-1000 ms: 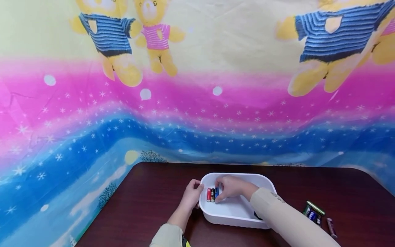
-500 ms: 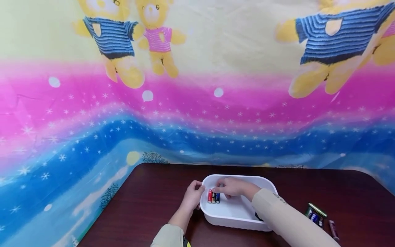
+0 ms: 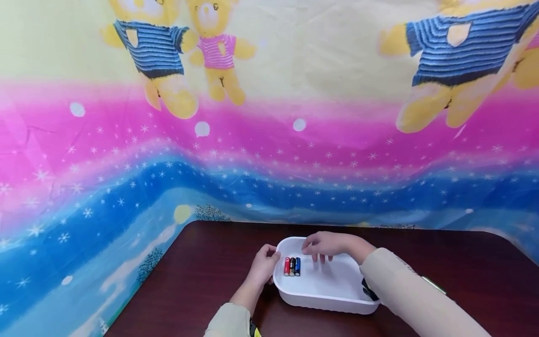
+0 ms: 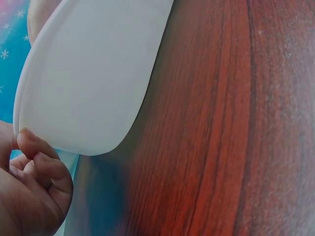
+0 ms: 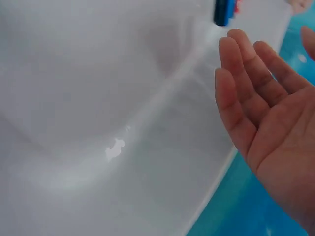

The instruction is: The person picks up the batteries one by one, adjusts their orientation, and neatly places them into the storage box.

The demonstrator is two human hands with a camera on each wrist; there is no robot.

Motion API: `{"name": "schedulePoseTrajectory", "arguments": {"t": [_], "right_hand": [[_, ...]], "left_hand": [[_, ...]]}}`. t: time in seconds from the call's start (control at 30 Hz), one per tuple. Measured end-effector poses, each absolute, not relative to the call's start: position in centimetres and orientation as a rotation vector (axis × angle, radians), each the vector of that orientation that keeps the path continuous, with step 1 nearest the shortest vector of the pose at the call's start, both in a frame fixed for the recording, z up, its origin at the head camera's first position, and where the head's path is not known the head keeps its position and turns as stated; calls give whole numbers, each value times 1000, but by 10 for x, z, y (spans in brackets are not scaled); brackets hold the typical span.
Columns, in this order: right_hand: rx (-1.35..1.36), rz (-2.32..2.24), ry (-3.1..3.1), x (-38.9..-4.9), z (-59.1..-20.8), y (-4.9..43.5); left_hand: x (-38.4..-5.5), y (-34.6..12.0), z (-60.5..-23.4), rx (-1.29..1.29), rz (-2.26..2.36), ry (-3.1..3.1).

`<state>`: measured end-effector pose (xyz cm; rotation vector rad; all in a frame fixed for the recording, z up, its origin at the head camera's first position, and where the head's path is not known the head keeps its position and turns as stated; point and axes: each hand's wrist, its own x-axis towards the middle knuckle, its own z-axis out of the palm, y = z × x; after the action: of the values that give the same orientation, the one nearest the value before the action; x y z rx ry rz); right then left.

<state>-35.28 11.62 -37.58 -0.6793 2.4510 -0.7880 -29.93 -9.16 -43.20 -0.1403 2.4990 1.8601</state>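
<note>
A white plastic tub (image 3: pixel 326 303) with rounded corners stands on the table. On its floor at the left end, three batteries lie side by side: a red battery (image 3: pixel 287 266), a black and gold battery (image 3: pixel 292 267) and a blue battery (image 3: pixel 297 267). My left hand (image 3: pixel 262 267) grips the tub's left rim, and its curled fingers (image 4: pixel 58 172) show at the edge in the left wrist view. Over the back part of the tub is my right hand (image 3: pixel 326 244), holding nothing. Its relaxed fingers (image 5: pixel 231 96) are apart from the blue battery in the right wrist view.
The dark red wooden table (image 3: pixel 219 267) extends around the tub. A green shiny battery (image 3: pixel 433 284) shows past the right sleeve (image 3: pixel 414 290), which covers what lies behind it. A patterned cloth (image 3: pixel 269 154) hangs along the back and left.
My right hand has let go of the blue battery, risen and moved right, away from the row. The sleeve now hides most of the batteries on the right. The left hand keeps its grip.
</note>
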Motion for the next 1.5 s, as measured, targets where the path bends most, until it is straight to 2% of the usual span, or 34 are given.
{"name": "schedulePoseTrajectory", "arguments": {"t": [0.43, 1.5], "right_hand": [[-668, -888, 2552, -350, -343, 152], [-610, -985, 2594, -331, -337, 242]], "left_hand": [[-299, -91, -433, -144, 1870, 2490], [-296, -89, -430, -147, 1870, 2481]]}}
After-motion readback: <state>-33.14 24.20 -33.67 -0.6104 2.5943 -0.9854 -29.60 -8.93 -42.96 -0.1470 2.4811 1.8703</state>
